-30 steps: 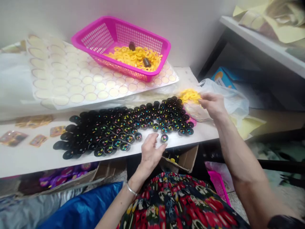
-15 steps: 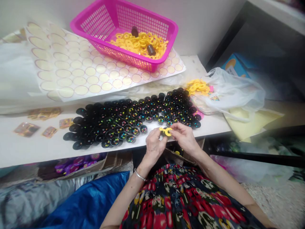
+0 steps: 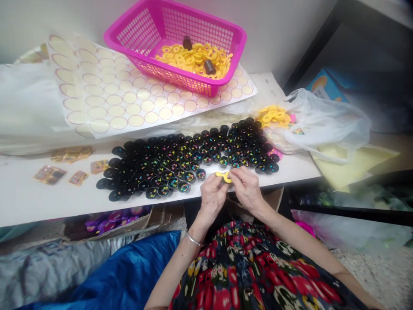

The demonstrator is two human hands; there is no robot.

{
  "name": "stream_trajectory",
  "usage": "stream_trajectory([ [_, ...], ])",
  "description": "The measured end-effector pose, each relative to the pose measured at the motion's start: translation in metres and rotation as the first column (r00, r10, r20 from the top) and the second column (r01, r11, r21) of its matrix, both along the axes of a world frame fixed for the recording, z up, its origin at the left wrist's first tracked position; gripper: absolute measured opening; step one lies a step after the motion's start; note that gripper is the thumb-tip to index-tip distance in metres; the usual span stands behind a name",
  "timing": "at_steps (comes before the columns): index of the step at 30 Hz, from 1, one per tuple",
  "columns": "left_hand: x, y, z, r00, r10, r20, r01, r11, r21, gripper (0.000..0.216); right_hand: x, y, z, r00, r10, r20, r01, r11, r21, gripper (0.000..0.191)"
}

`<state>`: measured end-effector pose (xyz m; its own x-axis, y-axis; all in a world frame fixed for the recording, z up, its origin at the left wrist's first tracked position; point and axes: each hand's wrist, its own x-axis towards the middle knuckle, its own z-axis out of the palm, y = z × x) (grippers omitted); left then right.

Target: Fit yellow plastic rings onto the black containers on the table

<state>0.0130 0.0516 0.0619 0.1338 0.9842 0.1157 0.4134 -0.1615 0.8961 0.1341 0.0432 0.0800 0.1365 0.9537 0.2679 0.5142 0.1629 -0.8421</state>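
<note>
In front of my chest, at the table's near edge, both hands meet around a yellow plastic ring with a small tab. My right hand pinches the ring's right side. My left hand has its fingers closed at the tab end, around a dark piece under the ring. That piece is mostly hidden and looks like a small black cup. Just beyond my hands stand many small black cups, packed in rows, with bright coloured bits showing inside the nearer ones.
A pink basket of yellow rings and two dark cylinders rests on a sheet of round stickers. More yellow rings lie beside a clear plastic bag. Small printed packets lie at left. A box of purple items sits below the table.
My right fingers have closed in further over the yellow ring, and the hands are nearer together. The whole view has shifted slightly, so the table things appear further right.
</note>
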Motion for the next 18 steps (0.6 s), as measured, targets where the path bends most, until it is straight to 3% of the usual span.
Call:
stream_trajectory([
  [4,-0.001,0.0,0.001,0.998,0.003,0.058,-0.001,0.999,-0.052,0.007,-0.001,0.001,-0.004,0.997,-0.027,0.075,0.026,1.0,0.006,0.019],
  [7,-0.002,-0.001,0.003,0.979,0.029,0.2,0.003,0.987,-0.16,0.011,-0.002,0.001,-0.003,0.996,-0.022,0.09,0.022,1.0,-0.005,0.02],
  [9,-0.001,-0.001,0.005,0.928,0.1,0.358,0.002,0.962,-0.273,0.016,-0.002,0.001,-0.001,0.996,-0.008,0.089,0.01,1.0,-0.026,0.021],
  [12,0.005,0.0,0.011,0.784,0.287,0.55,-0.021,0.898,-0.439,0.017,-0.002,0.0,0.002,0.998,0.008,0.07,-0.004,0.999,-0.054,0.023],
  [15,0.014,0.002,0.017,0.683,0.42,0.597,-0.078,0.855,-0.513,0.022,-0.003,-0.001,0.004,0.999,0.028,0.036,-0.026,0.998,-0.052,0.024],
  [18,0.019,0.004,0.019,0.648,0.458,0.608,-0.115,0.848,-0.517,0.022,-0.002,-0.004,0.004,0.998,0.055,0.023,-0.054,0.998,-0.044,0.024],
])
